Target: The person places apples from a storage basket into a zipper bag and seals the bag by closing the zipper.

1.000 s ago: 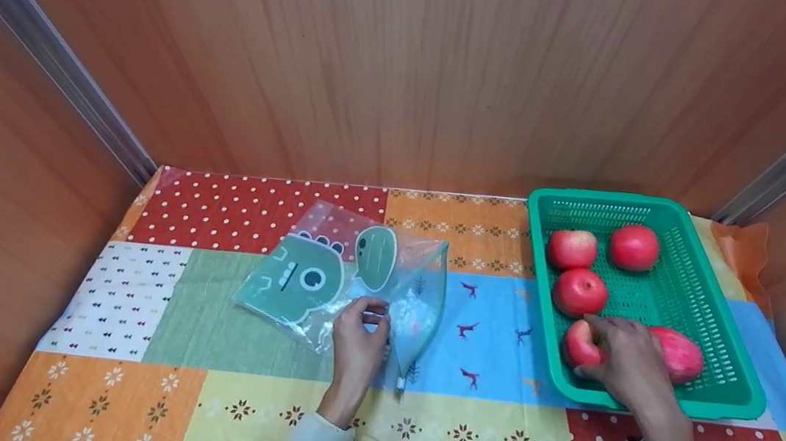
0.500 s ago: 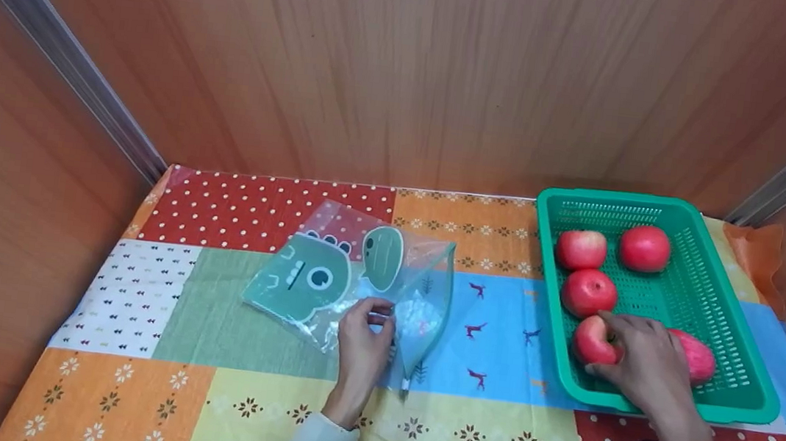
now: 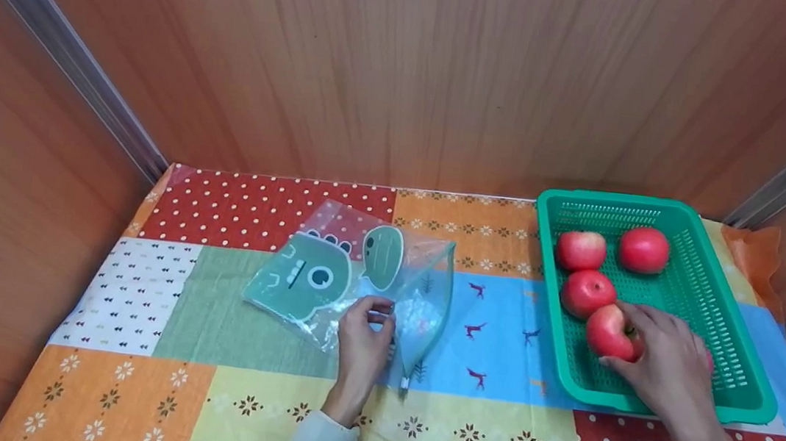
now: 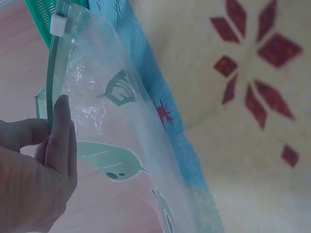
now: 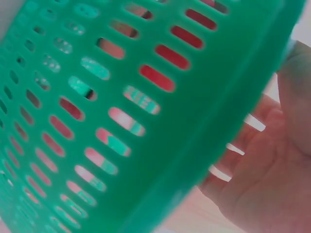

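Note:
My right hand (image 3: 659,354) grips a red apple (image 3: 610,332) inside the green basket (image 3: 745,312) at the right. The apple is lifted slightly off the basket floor, near the basket's front left. Three more red apples (image 3: 584,293) sit further back in the basket; another is mostly hidden under my hand. My left hand (image 3: 369,332) pinches the green zip edge of a clear plastic bag (image 3: 357,276) with green dinosaur prints, holding its mouth up. The left wrist view shows thumb and fingers (image 4: 58,141) clamped on the bag's rim (image 4: 51,77). The right wrist view shows the basket wall (image 5: 146,97) and my palm (image 5: 272,170).
A patchwork tablecloth (image 3: 269,399) covers the table. Wooden panels wall in the back and both sides. The basket stands against the right side, close to the back wall.
My right hand has raised the apple and shifted it a little right and back within the basket, covering the fifth apple. The left hand keeps its pinch on the bag.

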### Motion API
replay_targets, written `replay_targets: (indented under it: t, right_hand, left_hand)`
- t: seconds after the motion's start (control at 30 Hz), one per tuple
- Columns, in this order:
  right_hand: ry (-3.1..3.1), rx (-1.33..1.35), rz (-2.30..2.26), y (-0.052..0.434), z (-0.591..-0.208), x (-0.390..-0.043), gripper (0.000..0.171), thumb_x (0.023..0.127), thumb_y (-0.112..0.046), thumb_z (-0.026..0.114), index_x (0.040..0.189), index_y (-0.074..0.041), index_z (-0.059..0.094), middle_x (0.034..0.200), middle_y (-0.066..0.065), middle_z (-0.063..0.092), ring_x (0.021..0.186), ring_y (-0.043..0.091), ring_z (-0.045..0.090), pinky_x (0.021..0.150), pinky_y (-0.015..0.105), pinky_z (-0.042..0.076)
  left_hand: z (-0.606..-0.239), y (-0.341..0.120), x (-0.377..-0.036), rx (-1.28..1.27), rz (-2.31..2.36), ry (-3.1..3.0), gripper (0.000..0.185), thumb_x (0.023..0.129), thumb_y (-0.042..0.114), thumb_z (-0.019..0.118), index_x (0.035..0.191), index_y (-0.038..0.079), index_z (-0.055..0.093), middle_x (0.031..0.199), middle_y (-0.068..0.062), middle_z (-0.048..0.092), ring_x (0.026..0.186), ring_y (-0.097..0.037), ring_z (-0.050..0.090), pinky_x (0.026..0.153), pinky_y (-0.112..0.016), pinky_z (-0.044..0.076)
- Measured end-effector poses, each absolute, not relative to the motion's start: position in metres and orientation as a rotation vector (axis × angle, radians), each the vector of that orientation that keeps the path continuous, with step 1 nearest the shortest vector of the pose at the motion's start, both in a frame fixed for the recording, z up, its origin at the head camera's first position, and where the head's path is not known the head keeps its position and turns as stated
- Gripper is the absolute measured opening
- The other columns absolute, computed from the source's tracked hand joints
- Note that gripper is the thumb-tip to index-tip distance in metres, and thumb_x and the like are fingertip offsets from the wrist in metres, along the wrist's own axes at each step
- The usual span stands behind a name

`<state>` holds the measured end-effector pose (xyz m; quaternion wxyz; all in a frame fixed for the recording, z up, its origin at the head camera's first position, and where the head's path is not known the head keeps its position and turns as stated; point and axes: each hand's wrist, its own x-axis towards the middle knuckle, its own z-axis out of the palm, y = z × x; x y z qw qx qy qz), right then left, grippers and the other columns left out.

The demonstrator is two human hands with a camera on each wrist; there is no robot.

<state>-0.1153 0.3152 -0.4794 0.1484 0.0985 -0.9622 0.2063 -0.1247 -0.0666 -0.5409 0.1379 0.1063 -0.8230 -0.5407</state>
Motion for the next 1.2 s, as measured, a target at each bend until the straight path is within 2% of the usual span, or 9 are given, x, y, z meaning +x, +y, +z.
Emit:
replay_targets:
  t: [0.17, 0.53, 1.2]
  right_hand:
    - [-2.747, 0.277, 0.568, 0.310, -0.472, -0.115, 0.088, 0.064, -0.012, 0.102, 0.140, 0.004, 0.061, 0.134, 0.030, 0.061, 0.120, 0.054, 0.052, 0.094, 0.074, 0.044]
    - [-2.737, 0.291, 0.531, 0.292, -0.453, -0.110, 0.091, 0.063, -0.011, 0.103, 0.142, 0.002, 0.060, 0.138, 0.027, 0.058, 0.124, 0.051, 0.052, 0.097, 0.075, 0.043]
    - [-2.675, 0.399, 0.561, 0.251, -0.437, -0.110, 0.098, 0.062, -0.015, 0.104, 0.148, -0.006, 0.058, 0.143, 0.021, 0.059, 0.127, 0.045, 0.054, 0.098, 0.074, 0.046]
  left_hand:
    - [-0.539, -0.067, -0.124, 0.340, -1.578, -2.405, 0.017, 0.092, -0.007, 0.071, 0.104, 0.003, 0.076, 0.099, -0.008, 0.073, 0.085, -0.021, 0.070, 0.076, -0.036, 0.063]
    - [-0.542, -0.069, -0.124, 0.301, -1.537, -2.386, 0.016, 0.090, -0.009, 0.073, 0.102, 0.001, 0.076, 0.095, -0.009, 0.073, 0.082, -0.022, 0.071, 0.073, -0.037, 0.063]
    - [-0.541, -0.068, -0.123, 0.306, -1.563, -2.381, 0.017, 0.090, -0.008, 0.072, 0.103, 0.002, 0.076, 0.096, -0.010, 0.074, 0.083, -0.023, 0.071, 0.073, -0.037, 0.063]
